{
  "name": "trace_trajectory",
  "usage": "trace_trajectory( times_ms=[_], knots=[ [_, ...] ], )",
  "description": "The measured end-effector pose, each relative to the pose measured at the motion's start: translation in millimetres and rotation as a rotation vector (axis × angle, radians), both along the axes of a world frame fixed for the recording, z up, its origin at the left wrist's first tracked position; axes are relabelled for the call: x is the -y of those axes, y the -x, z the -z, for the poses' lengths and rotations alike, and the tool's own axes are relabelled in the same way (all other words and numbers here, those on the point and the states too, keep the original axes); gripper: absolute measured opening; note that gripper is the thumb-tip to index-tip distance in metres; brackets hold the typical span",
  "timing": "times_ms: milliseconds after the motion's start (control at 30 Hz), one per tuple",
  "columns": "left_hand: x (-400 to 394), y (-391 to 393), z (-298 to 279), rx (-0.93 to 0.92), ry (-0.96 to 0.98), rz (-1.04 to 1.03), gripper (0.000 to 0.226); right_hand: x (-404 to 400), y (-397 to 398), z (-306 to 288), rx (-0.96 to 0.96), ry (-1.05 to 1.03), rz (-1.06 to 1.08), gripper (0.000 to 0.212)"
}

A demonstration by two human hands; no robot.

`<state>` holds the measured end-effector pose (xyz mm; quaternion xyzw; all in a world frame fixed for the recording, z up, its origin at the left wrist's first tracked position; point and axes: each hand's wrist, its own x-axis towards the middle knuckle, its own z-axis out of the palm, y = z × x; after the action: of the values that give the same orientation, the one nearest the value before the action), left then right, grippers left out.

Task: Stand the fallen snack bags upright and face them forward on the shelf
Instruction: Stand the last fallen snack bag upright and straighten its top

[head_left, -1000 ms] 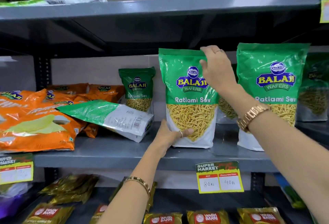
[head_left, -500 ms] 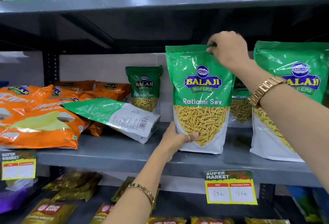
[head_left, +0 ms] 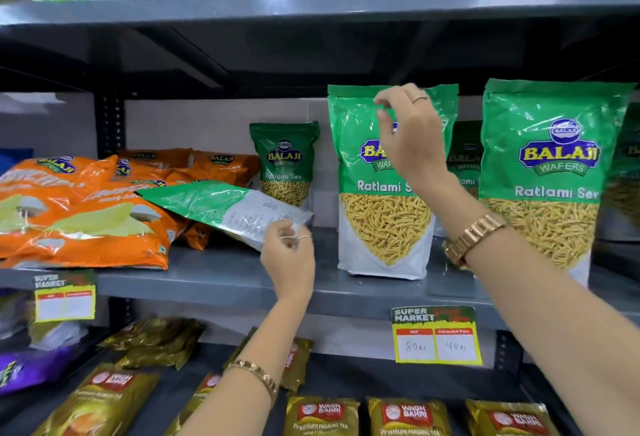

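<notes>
A green Balaji Ratlami Sev bag (head_left: 377, 227) stands upright and faces forward on the middle shelf (head_left: 221, 283). My right hand (head_left: 412, 137) hovers in front of its top half, fingers apart, holding nothing. To the left, another green bag (head_left: 214, 203) lies fallen with its printed back up, leaning on the orange bags. My left hand (head_left: 287, 255) is at that bag's white bottom end with curled, parted fingertips just reaching its edge. A second upright green bag (head_left: 550, 175) stands at the right. A smaller one (head_left: 284, 161) stands at the back.
Several orange Balaji bags (head_left: 79, 213) lie flat in a pile at the left of the shelf. More green bags stand behind the front ones. The upper shelf (head_left: 311, 5) hangs close above the bag tops. Tea packets (head_left: 322, 415) fill the shelf below, and a price tag (head_left: 436, 335) hangs on the edge.
My right hand let go of the standing bag's top and dropped in front of it. My left hand left that bag's bottom corner and moved left to the fallen green bag.
</notes>
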<state>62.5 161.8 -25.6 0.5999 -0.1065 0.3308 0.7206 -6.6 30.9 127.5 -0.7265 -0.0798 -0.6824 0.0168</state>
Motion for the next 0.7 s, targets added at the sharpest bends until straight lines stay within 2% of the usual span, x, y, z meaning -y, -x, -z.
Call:
trace_trajectory(
  times_ms=[100,233,300,433,567,633,700],
  knots=[
    [-25.4,-9.1,2.4,-0.035,0.061,-0.166,0.015,-23.5,-8.8,15.2,-0.061,-0.009,-0.110,0.019],
    [-56.5,-29.1,-7.3,-0.173,0.160,-0.197,0.026,-54.9,-36.0,32.5,-0.267,-0.037,-0.218,0.019],
    [-71.6,-43.2,-10.4,-0.266,0.164,-0.201,0.039,-69.1,-57.2,44.7,-0.414,-0.096,-0.270,0.023],
    [-91.2,-66.6,-12.7,-0.362,0.171,-0.134,0.062,-84.2,-98.4,68.6,-0.720,-0.276,-0.253,0.038],
    [-93.8,-79.3,-13.3,-0.430,0.145,-0.037,0.084,-80.8,-130.7,74.6,-0.931,-0.480,-0.258,0.042],
    [-90.5,-83.6,-14.9,-0.495,0.147,0.038,0.092,-79.0,-142.6,77.9,-1.030,-0.523,-0.245,0.045],
    [-85.2,-88.1,-17.5,-0.553,0.190,0.145,0.091,-78.5,-151.7,84.5,-1.110,-0.510,-0.218,0.047]
  ],
)
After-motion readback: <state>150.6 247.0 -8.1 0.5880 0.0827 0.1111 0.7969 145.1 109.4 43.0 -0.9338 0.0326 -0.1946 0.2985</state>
